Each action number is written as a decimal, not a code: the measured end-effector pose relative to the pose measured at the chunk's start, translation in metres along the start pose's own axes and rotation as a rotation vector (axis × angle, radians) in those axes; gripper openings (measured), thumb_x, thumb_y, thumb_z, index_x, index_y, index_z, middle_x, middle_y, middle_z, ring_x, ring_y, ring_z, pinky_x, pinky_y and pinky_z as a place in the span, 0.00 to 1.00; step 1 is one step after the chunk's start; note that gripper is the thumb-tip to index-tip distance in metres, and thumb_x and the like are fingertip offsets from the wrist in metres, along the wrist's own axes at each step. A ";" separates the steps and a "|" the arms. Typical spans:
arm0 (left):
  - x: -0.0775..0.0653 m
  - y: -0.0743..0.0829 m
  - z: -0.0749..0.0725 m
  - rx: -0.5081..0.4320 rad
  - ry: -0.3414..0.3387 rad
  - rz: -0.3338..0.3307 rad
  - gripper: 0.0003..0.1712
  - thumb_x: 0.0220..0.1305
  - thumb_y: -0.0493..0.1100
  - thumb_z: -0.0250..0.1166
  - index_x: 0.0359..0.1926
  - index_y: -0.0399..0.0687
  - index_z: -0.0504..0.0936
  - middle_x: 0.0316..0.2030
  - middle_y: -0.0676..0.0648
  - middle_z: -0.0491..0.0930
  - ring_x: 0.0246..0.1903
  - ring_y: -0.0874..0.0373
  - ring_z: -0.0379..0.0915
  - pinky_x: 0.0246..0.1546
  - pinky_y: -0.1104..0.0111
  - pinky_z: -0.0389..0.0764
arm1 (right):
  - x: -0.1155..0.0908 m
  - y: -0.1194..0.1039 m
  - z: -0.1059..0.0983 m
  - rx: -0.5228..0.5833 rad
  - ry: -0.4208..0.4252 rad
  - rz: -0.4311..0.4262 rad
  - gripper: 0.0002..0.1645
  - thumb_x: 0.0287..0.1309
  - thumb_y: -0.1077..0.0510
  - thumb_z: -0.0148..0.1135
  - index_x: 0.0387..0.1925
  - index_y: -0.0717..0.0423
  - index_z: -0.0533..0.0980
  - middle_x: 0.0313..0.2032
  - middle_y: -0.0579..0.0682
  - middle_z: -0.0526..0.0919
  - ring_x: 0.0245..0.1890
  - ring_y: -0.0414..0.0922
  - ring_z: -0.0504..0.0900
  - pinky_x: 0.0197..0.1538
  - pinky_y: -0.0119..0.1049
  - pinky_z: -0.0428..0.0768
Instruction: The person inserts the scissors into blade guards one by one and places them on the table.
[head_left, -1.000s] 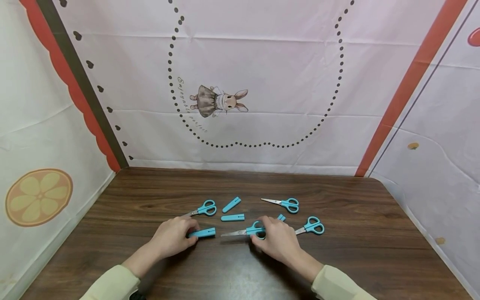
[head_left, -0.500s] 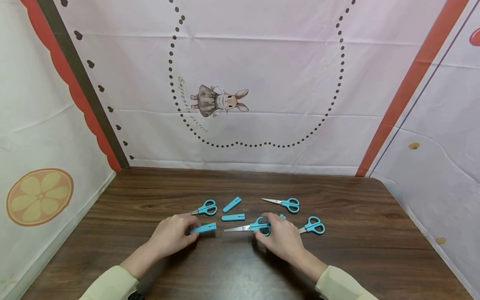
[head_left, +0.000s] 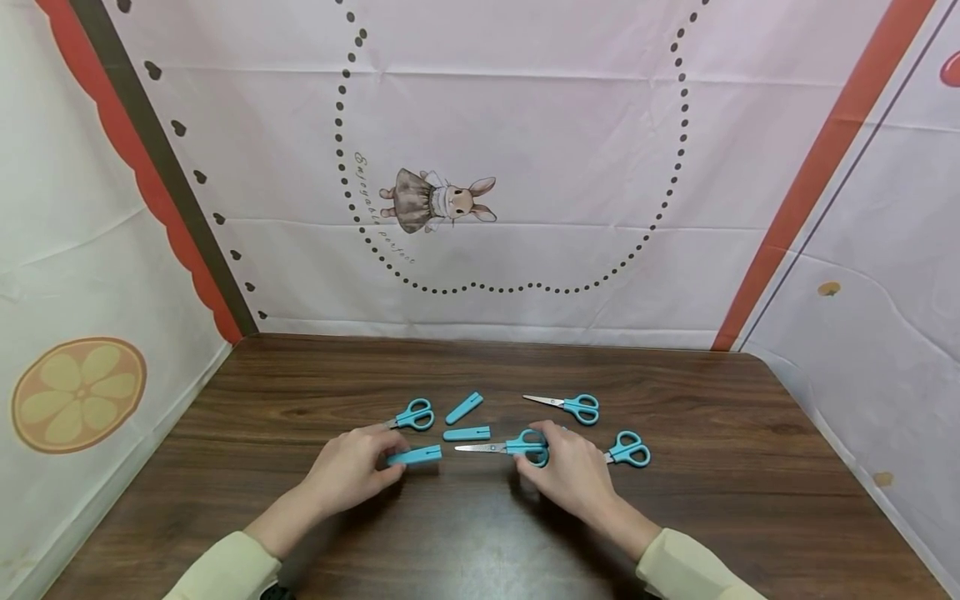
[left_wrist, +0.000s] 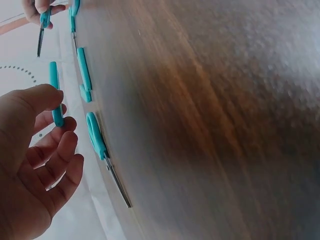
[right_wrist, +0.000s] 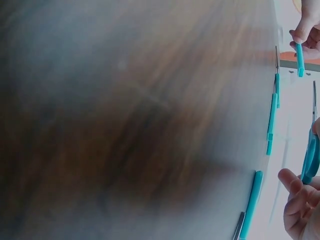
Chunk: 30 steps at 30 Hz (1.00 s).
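Cover pinched in left hand, scissors pinched in right hand (blades facing it, not touching): best kept in line.

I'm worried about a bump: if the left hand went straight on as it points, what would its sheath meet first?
Probably the scissors in the right hand, blade tip first: in the head view the sheath points almost straight at it, though depth is unclear.

Scissors handles and sheaths are turquoise.
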<state>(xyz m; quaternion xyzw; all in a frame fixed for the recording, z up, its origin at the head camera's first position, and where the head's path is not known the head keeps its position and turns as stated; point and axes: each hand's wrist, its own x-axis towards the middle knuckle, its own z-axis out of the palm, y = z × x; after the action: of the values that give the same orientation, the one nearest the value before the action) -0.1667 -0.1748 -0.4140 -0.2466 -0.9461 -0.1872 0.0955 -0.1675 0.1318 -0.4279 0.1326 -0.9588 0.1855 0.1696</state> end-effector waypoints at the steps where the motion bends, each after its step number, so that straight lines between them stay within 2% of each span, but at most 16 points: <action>1: 0.000 0.001 0.000 -0.002 0.002 0.002 0.07 0.49 0.44 0.70 0.31 0.58 0.81 0.26 0.61 0.75 0.19 0.73 0.61 0.17 0.76 0.63 | 0.000 0.001 -0.001 -0.004 0.002 0.003 0.28 0.44 0.38 0.66 0.45 0.48 0.77 0.20 0.36 0.75 0.09 0.32 0.57 0.12 0.29 0.55; 9: 0.005 0.007 0.002 0.001 0.030 0.019 0.07 0.49 0.46 0.70 0.31 0.61 0.80 0.27 0.61 0.75 0.20 0.73 0.65 0.17 0.77 0.64 | 0.000 0.005 -0.004 -0.018 0.005 0.017 0.27 0.43 0.38 0.66 0.44 0.47 0.76 0.15 0.33 0.67 0.10 0.33 0.57 0.12 0.29 0.55; 16: 0.008 0.011 0.005 0.004 0.052 0.050 0.08 0.49 0.47 0.70 0.34 0.60 0.81 0.28 0.60 0.76 0.22 0.73 0.67 0.18 0.77 0.65 | -0.001 0.008 -0.005 -0.020 0.015 0.021 0.27 0.43 0.38 0.66 0.44 0.47 0.77 0.19 0.36 0.74 0.11 0.32 0.60 0.13 0.29 0.58; 25: 0.013 0.014 0.013 0.014 0.082 0.106 0.09 0.49 0.47 0.70 0.34 0.59 0.82 0.28 0.60 0.76 0.23 0.72 0.67 0.21 0.77 0.67 | -0.003 0.011 -0.006 -0.024 0.004 0.037 0.27 0.43 0.38 0.66 0.44 0.47 0.76 0.22 0.38 0.77 0.12 0.33 0.61 0.14 0.29 0.59; 30: 0.016 0.018 0.015 0.004 0.075 0.108 0.09 0.50 0.48 0.69 0.35 0.60 0.82 0.29 0.61 0.77 0.22 0.74 0.65 0.23 0.76 0.67 | -0.004 0.013 -0.007 -0.037 0.019 0.028 0.27 0.42 0.39 0.67 0.44 0.47 0.77 0.25 0.39 0.80 0.14 0.32 0.63 0.16 0.28 0.61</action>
<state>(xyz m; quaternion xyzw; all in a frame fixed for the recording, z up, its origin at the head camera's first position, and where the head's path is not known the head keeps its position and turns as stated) -0.1734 -0.1474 -0.4180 -0.2897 -0.9275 -0.1889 0.1415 -0.1663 0.1471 -0.4276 0.1141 -0.9622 0.1713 0.1783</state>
